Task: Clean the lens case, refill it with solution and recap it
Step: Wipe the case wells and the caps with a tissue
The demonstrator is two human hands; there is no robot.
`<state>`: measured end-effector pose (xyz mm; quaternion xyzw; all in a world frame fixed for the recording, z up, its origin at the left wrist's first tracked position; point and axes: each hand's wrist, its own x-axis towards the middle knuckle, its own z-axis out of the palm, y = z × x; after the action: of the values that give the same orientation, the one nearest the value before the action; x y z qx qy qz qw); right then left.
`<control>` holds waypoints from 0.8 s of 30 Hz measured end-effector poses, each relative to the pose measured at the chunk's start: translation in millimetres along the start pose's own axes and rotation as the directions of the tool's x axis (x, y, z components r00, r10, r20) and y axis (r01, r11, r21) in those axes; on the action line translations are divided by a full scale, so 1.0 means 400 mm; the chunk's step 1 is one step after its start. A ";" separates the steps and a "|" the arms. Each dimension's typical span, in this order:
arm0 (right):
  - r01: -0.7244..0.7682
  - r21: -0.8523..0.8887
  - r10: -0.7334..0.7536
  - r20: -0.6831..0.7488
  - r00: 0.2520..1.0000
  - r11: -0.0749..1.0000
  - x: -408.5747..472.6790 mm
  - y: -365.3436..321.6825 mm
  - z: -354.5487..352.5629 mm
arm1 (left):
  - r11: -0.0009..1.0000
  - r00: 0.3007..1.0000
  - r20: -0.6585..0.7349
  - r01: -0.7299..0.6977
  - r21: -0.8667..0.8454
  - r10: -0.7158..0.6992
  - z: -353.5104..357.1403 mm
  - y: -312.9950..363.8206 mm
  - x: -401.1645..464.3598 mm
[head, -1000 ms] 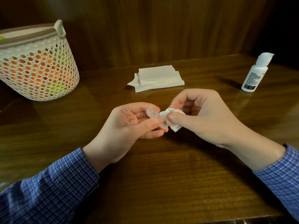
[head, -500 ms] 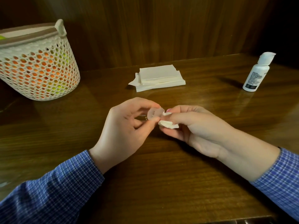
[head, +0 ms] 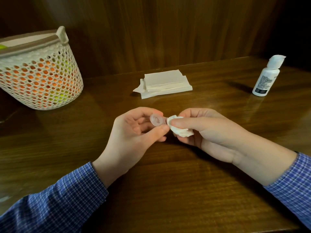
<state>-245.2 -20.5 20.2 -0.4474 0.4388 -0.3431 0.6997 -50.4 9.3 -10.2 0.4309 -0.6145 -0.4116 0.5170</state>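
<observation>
Both hands are raised just above the wooden table (head: 168,190), so that the lens case (head: 156,120) can be worked on in the air rather than on the surface. The case is pinched between thumb and fingers of the left hand (head: 134,140), its one visible well kept facing up, seemingly to give access. A crumpled tissue (head: 180,129) is clamped in the curled fingers of the right hand (head: 210,132) and pressed against the case's other end, probably drying it. The solution bottle (head: 267,76) is left upright well apart at far right, unused as yet; spare tissues (head: 164,84) and a basket (head: 38,73) are set behind.
</observation>
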 end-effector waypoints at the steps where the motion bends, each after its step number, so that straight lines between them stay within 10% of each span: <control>1: -0.004 -0.014 0.004 -0.002 1.000 1.000 0.001 0.002 -0.001 | 1.000 1.000 0.000 -0.009 0.014 0.009 0.000 -0.001 -0.001; 8: 0.185 -0.173 -0.200 -0.076 0.977 0.967 0.002 -0.002 -0.014 | 0.975 0.983 0.093 0.169 -0.145 -0.157 0.000 0.017 0.004; 15: 0.504 -0.542 -0.515 0.148 0.845 0.672 -0.016 -0.004 -0.029 | 0.748 0.763 0.502 0.594 -0.296 -0.408 -0.030 0.023 0.018; 24: 0.609 -0.440 -0.620 0.138 0.772 0.660 -0.010 0.002 -0.035 | 0.798 0.774 0.578 0.508 -0.324 -0.258 -0.040 0.018 0.027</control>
<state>-259.6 -21.5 17.8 -0.7175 0.3386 -0.4498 0.4102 -36.4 0.2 1.5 0.2907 -0.5067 -0.7431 0.3264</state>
